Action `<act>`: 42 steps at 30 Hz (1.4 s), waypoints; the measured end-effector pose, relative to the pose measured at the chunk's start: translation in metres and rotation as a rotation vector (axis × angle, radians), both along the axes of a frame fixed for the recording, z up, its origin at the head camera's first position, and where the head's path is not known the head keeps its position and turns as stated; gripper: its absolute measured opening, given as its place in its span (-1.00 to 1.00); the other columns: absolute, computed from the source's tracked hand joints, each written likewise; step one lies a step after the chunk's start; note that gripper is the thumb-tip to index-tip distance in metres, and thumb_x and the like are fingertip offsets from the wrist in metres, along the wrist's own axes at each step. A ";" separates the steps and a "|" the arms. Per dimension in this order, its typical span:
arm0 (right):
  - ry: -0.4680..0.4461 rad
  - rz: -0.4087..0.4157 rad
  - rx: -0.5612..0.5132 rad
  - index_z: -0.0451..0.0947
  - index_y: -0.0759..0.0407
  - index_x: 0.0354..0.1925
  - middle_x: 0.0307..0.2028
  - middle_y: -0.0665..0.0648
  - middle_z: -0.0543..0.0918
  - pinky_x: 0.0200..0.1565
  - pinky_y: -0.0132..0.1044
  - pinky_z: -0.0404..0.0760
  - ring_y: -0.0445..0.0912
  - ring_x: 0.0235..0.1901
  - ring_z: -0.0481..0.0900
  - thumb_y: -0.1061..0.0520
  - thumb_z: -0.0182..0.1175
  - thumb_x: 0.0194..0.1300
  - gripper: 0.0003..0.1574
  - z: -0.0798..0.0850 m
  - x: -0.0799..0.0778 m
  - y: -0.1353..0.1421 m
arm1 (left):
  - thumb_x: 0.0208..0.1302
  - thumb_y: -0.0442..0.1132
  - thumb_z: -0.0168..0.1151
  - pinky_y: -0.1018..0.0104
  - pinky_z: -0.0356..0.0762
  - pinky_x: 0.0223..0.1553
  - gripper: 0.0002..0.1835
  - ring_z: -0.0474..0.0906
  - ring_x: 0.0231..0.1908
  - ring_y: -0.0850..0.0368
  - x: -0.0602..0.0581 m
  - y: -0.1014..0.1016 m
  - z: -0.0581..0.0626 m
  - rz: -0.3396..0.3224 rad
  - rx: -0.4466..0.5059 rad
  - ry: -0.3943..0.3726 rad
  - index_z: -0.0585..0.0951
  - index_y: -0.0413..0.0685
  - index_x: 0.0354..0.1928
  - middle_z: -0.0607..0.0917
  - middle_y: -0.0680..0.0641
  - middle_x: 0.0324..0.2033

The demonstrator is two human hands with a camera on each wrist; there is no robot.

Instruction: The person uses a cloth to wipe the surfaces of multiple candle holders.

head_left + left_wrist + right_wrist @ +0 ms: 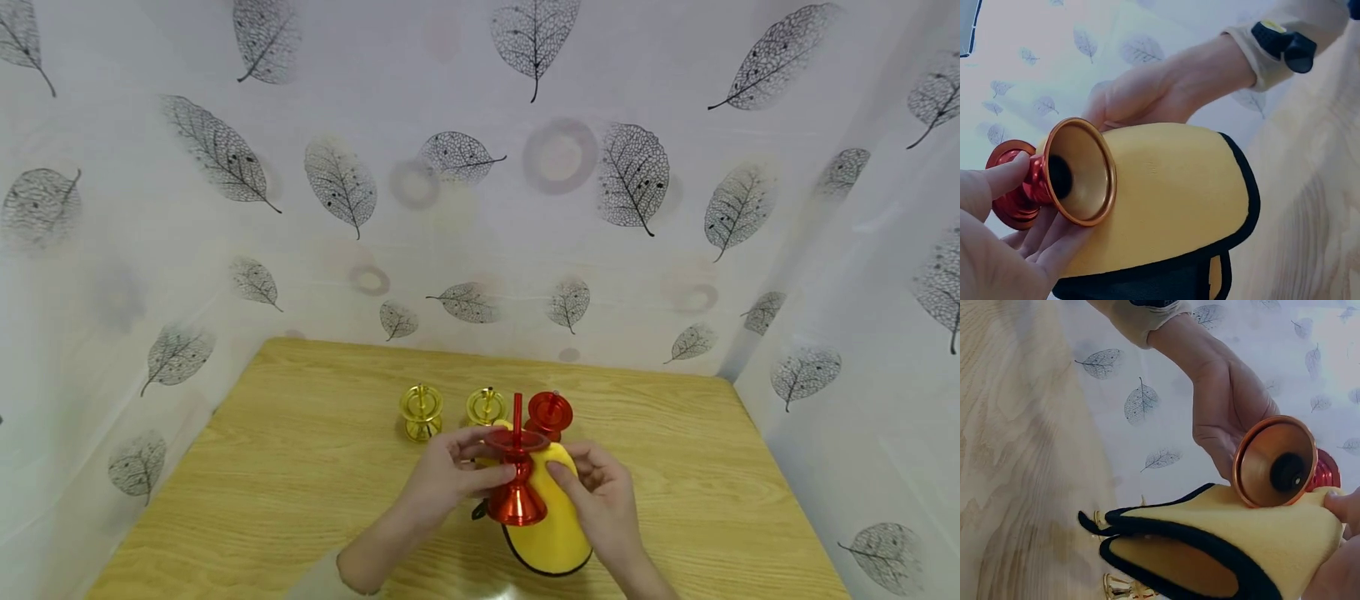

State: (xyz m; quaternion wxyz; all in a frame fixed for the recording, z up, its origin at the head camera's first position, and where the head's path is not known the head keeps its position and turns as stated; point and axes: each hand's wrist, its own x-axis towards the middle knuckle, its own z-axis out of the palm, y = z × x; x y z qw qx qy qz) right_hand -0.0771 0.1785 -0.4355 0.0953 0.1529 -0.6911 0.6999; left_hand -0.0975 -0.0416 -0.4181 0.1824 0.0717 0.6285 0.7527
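Note:
My left hand (442, 479) holds a shiny red metal candle holder (519, 507) by its narrow stem, thumb across the front. It stands upright in the head view, with a thin red rod rising above its round dish. In the left wrist view its flared, hollow base (1088, 156) faces the camera. A yellow oven mitt (558, 529) with black edging lies right behind the candle holder. My right hand (606, 500) grips the mitt near its rounded end, thumb on the near face. The right wrist view shows the mitt's cuff opening (1172, 559) and a black loop (1091, 524).
Beyond my hands, two gold candle holders, one at the left (422, 406) and one in the middle (486, 405), stand in a row with another red candle holder (551, 412). They are on a light wood table (300, 467). A leaf-patterned sheet (480, 233) surrounds the table's back and sides.

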 end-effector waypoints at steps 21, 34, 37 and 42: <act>0.083 -0.234 0.171 0.77 0.32 -0.15 -0.20 0.32 0.85 -0.25 -0.39 0.81 -0.28 -0.22 0.84 0.49 0.42 0.20 -0.76 0.011 0.014 -0.027 | 0.16 -0.25 0.61 0.23 0.82 -0.12 -0.35 0.79 -0.21 0.03 -0.003 0.010 -0.011 0.247 -0.152 0.137 0.59 -0.27 0.28 0.79 -0.28 0.00; -0.064 -0.243 0.185 0.72 0.25 -0.14 -0.48 0.01 0.78 -0.69 -0.40 0.36 -0.36 -0.67 0.31 0.33 0.37 0.36 -0.89 0.009 0.006 -0.015 | 0.23 -0.25 0.56 0.25 0.82 -0.14 -0.36 0.82 -0.20 0.09 -0.001 0.008 -0.010 0.090 -0.012 0.055 0.57 -0.27 0.32 0.79 -0.26 0.05; -0.074 -0.207 0.161 0.69 0.28 -0.12 -0.46 -0.09 0.78 -0.67 -0.40 0.33 -0.38 -0.64 0.27 0.36 0.33 0.38 -0.89 0.005 0.003 -0.013 | 0.25 -0.27 0.54 0.27 0.81 -0.11 -0.37 0.81 -0.16 0.08 0.000 0.007 -0.010 0.078 0.003 0.053 0.56 -0.29 0.33 0.78 -0.29 0.07; -0.101 -0.187 0.130 0.68 0.30 -0.11 -0.44 -0.11 0.79 -0.66 -0.39 0.31 -0.37 -0.62 0.24 0.35 0.32 0.39 -0.89 0.002 0.000 -0.013 | 0.26 -0.24 0.55 0.30 0.81 -0.12 -0.36 0.80 -0.19 0.12 0.001 0.007 -0.009 0.088 -0.019 0.065 0.56 -0.29 0.33 0.78 -0.29 0.07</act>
